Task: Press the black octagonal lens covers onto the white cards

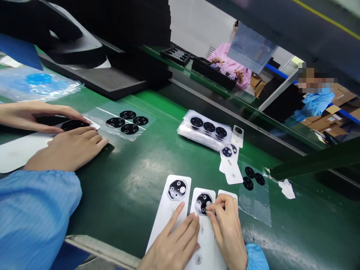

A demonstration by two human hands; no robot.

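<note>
Three white phone-shaped panels lie side by side at the bottom middle: a left panel [157, 221], a middle panel [206, 232] and a right one [229, 194] mostly hidden under my hand. My left hand [176, 243] rests flat over the left and middle panels, fingers stretched out. On the left panel sits a black octagonal camera sticker [177, 189] with lens rings. The middle panel bears a similar camera sticker [203, 203]. My right hand [229, 228] pinches at this sticker's right edge with thumb and forefinger.
At left, a co-worker's hands [67, 148] press on another panel. Plastic sheets with black octagons [131, 129] lie nearby; a bagged stack [202, 131], small white cards [232, 168] and another sheet [255, 202] lie farther right. People sit beyond the green bench [126, 165].
</note>
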